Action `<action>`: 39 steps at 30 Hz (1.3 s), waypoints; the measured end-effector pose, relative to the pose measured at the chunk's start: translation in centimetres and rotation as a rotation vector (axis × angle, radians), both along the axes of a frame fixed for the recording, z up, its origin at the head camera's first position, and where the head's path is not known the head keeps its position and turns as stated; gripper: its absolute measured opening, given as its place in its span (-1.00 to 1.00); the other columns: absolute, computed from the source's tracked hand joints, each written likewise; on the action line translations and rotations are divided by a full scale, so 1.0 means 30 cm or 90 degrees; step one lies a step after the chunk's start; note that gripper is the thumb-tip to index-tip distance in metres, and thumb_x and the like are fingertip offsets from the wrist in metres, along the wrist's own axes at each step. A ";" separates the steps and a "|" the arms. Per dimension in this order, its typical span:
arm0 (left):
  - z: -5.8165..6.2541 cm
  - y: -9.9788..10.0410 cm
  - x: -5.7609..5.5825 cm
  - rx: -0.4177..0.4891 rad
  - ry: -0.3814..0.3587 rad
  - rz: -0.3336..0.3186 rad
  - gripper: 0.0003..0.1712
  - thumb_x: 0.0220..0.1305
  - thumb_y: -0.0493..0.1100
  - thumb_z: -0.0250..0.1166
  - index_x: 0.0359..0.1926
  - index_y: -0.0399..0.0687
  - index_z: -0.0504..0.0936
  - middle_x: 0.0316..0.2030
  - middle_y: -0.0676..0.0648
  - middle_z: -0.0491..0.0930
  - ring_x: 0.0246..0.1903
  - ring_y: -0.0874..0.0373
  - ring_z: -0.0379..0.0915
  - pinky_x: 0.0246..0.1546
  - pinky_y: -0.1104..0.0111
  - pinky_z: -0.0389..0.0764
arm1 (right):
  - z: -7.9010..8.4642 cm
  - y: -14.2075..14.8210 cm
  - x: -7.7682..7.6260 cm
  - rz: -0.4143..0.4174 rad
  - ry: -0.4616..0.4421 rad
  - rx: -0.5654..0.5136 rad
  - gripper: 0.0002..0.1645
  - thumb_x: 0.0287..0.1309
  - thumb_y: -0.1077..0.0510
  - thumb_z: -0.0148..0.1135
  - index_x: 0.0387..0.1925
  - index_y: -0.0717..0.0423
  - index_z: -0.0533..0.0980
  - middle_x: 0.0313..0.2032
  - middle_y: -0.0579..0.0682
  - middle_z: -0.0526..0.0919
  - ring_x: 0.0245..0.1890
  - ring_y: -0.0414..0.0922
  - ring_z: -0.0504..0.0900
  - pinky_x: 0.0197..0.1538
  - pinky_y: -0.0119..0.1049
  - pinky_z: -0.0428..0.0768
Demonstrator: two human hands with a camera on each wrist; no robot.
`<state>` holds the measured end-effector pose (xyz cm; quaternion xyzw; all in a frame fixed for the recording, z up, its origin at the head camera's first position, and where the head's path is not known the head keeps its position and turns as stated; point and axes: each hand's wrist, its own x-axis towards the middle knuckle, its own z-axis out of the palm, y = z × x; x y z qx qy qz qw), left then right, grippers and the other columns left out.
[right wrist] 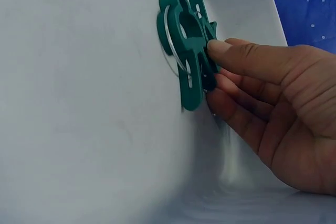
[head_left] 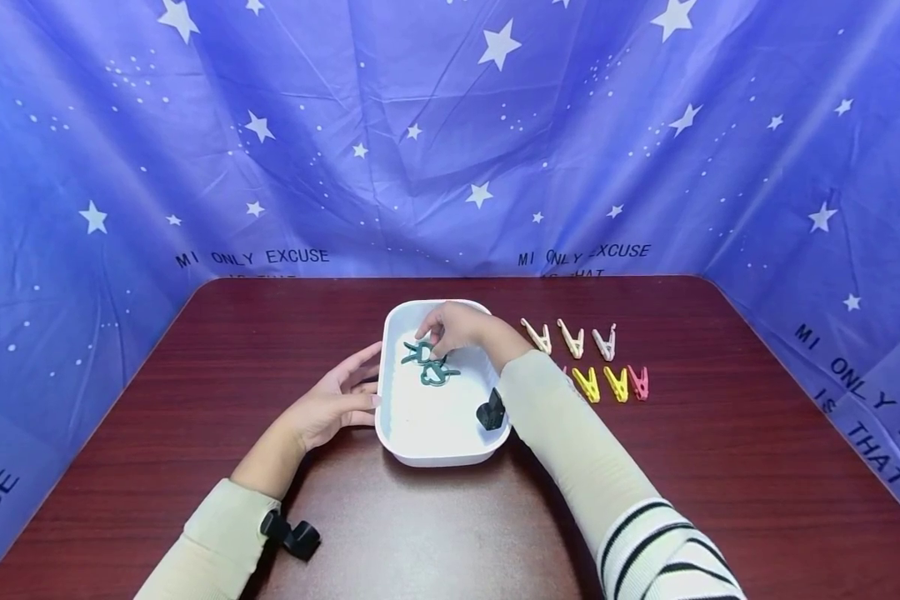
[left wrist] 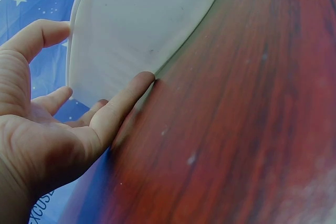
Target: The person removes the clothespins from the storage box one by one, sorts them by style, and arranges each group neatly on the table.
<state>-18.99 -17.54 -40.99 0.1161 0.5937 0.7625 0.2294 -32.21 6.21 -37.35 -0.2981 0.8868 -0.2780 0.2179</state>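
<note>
Right of frame centre in the head view, six small clothes pegs lie on the bench in two rows: three cream pegs behind, two yellow pegs and one pink peg in front, all just right of the white tray and well apart from both hands. The right forearm's cream sleeve crosses the tray's right rim and hides part of the peg row's left end. A black strap fitting sits at that wrist over the tray's lower right corner; a similar black one shows on the left sleeve, lower left of frame.

Two dark green clips lie inside the tray, upper half. The rear green clip is the one handled; the front green clip lies just below it, the two close or touching. In the right wrist view the handled clip looks like moulded teal plastic with a metal spring ring, standing off the tray floor.

Right hand: fingers bent, tips pinching the clip's handles.
Left hand: fingers straight and relaxed, tips resting against the tray's outer wall, grasping nothing.

Bench: dark red wood grain, glossy. Backdrop: blue cloth with white stars and printed lettering, draped on three sides.
</note>
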 end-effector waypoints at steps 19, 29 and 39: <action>0.005 0.001 0.001 0.000 -0.004 0.001 0.04 0.15 -0.47 0.21 0.55 0.08 -0.08 0.45 -0.34 -0.04 0.19 -0.16 0.34 -0.11 0.08 0.65 | -0.008 0.003 -0.004 0.041 -0.013 0.032 -0.52 0.02 0.27 0.45 0.04 0.13 0.61 -0.55 -0.07 0.55 -0.62 -0.23 0.43 -0.45 -0.41 0.46; -0.001 -0.007 -0.004 -0.002 -0.003 0.003 0.02 0.17 -0.47 0.20 0.55 0.08 -0.08 0.45 -0.33 -0.04 0.20 -0.16 0.33 -0.12 0.08 0.66 | 0.010 -0.002 -0.004 0.008 -0.076 -0.041 -0.44 -0.05 0.32 0.46 0.08 0.12 0.60 -0.24 0.00 0.64 -0.32 -0.17 0.59 -0.20 -0.35 0.62; -0.002 -0.007 -0.008 0.004 -0.007 -0.001 0.02 0.17 -0.46 0.20 0.55 0.06 -0.08 0.44 -0.34 -0.03 0.19 -0.16 0.35 -0.11 0.08 0.65 | 0.038 0.015 -0.006 -0.012 -0.128 -0.152 -0.55 0.01 0.29 0.45 0.01 0.19 0.64 -0.31 0.02 0.72 -0.36 -0.10 0.68 -0.17 -0.25 0.68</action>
